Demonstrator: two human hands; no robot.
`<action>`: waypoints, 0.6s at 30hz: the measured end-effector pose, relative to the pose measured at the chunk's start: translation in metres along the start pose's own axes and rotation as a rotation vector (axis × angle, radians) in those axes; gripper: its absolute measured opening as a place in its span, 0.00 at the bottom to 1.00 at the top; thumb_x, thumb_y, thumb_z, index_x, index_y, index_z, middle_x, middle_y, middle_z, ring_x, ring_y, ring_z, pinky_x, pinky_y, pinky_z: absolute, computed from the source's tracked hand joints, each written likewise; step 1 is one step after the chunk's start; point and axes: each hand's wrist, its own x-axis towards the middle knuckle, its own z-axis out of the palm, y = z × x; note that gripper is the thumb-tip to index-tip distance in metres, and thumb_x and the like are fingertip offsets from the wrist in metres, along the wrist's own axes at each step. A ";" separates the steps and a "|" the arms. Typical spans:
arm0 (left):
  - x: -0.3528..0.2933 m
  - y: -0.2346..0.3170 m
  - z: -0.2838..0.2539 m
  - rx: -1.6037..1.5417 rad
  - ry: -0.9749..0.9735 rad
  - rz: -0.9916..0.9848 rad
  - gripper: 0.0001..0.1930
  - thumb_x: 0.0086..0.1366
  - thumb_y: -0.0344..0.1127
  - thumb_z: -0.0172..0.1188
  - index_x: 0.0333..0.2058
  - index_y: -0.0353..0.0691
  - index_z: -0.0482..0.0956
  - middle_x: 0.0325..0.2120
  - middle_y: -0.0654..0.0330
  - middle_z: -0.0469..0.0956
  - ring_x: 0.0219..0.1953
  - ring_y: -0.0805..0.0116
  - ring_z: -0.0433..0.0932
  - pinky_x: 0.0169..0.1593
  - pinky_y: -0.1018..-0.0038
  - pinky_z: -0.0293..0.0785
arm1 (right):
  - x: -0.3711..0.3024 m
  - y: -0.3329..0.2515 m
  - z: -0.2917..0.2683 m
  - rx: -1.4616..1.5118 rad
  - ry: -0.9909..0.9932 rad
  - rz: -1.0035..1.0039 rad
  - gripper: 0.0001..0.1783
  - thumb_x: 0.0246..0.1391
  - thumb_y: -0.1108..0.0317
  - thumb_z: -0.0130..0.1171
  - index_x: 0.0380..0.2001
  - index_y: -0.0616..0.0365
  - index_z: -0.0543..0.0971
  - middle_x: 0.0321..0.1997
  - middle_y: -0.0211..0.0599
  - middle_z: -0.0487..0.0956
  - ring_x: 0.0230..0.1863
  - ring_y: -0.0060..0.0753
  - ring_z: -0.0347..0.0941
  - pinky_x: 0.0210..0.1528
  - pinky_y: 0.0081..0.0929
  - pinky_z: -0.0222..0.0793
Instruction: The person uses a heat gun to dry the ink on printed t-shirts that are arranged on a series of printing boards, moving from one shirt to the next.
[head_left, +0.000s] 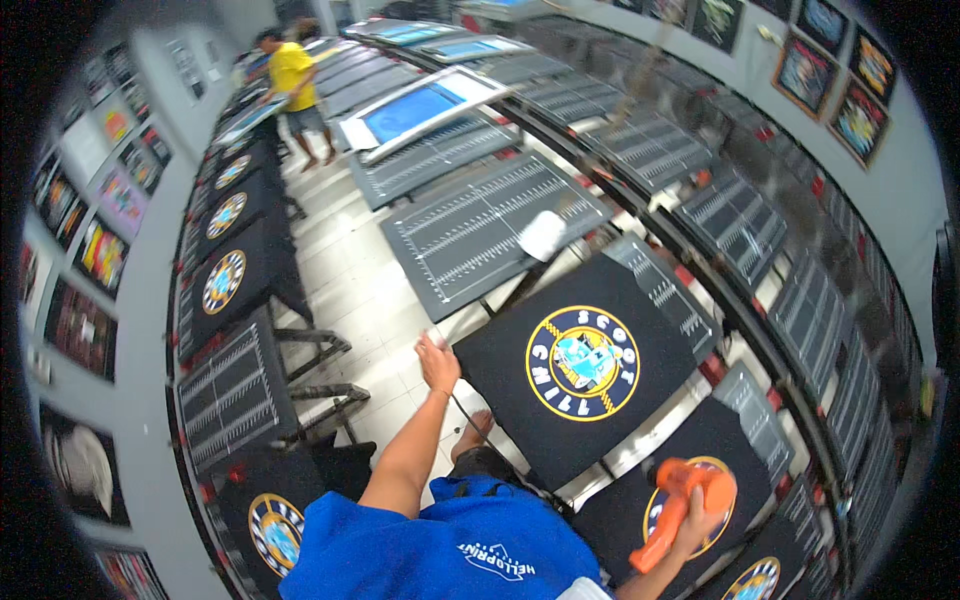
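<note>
My right hand [697,528] grips an orange heat gun [682,500] by its handle, at the lower right. The gun is over a black shirt [610,520] with a round printed emblem, partly hiding it. Reaching forward, my left hand [437,362] is beside the left corner of another black shirt [495,355], its fingers apart and slightly blurred. That shirt lies flat on a print board and bears a round emblem [582,362] in white, yellow and blue. A dark cord [470,422] runs down from near my left wrist. Whether my left hand touches the cloth I cannot tell.
A grey board [490,230] with white markings stands ahead, a white pad-like thing [542,235] at its edge. Beyond is a framed blue screen [420,108]. More shirts [225,282] line the left row. A person in yellow [290,75] stands in the tiled aisle [345,270].
</note>
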 end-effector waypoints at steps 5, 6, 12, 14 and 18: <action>0.122 -0.048 0.022 0.048 0.033 0.165 0.23 0.67 0.32 0.47 0.58 0.28 0.58 0.53 0.37 0.61 0.52 0.40 0.67 0.56 0.56 0.64 | 0.024 -0.060 0.144 0.266 -0.116 -0.037 0.40 0.38 0.65 0.67 0.56 0.62 0.63 0.53 0.45 0.72 0.55 0.39 0.69 0.61 0.36 0.62; 0.142 -0.039 0.024 0.002 -0.031 0.131 0.23 0.67 0.32 0.47 0.58 0.27 0.58 0.53 0.37 0.61 0.53 0.40 0.66 0.57 0.56 0.63 | 0.025 -0.087 0.173 0.381 -0.088 0.041 0.37 0.38 0.66 0.68 0.53 0.62 0.65 0.52 0.45 0.73 0.54 0.39 0.70 0.61 0.36 0.63; 0.243 -0.040 0.034 -0.060 -0.116 0.097 0.23 0.67 0.28 0.45 0.59 0.27 0.57 0.53 0.36 0.61 0.54 0.43 0.67 0.59 0.58 0.62 | 0.075 -0.114 0.258 0.405 0.037 -0.047 0.26 0.44 0.72 0.65 0.48 0.63 0.70 0.52 0.42 0.74 0.51 0.31 0.71 0.58 0.29 0.65; 0.266 -0.038 0.041 -0.042 -0.161 0.145 0.23 0.68 0.28 0.45 0.60 0.27 0.57 0.54 0.37 0.60 0.54 0.44 0.69 0.59 0.59 0.63 | 0.090 -0.115 0.267 0.311 0.101 -0.047 0.25 0.44 0.72 0.66 0.47 0.62 0.72 0.51 0.40 0.75 0.49 0.28 0.72 0.55 0.27 0.66; 0.290 -0.029 0.060 -0.069 -0.194 0.085 0.24 0.67 0.28 0.47 0.60 0.27 0.55 0.54 0.36 0.59 0.56 0.46 0.65 0.60 0.59 0.60 | 0.107 -0.083 0.281 0.183 0.261 -0.025 0.23 0.43 0.71 0.69 0.43 0.62 0.73 0.42 0.34 0.78 0.41 0.24 0.74 0.47 0.24 0.70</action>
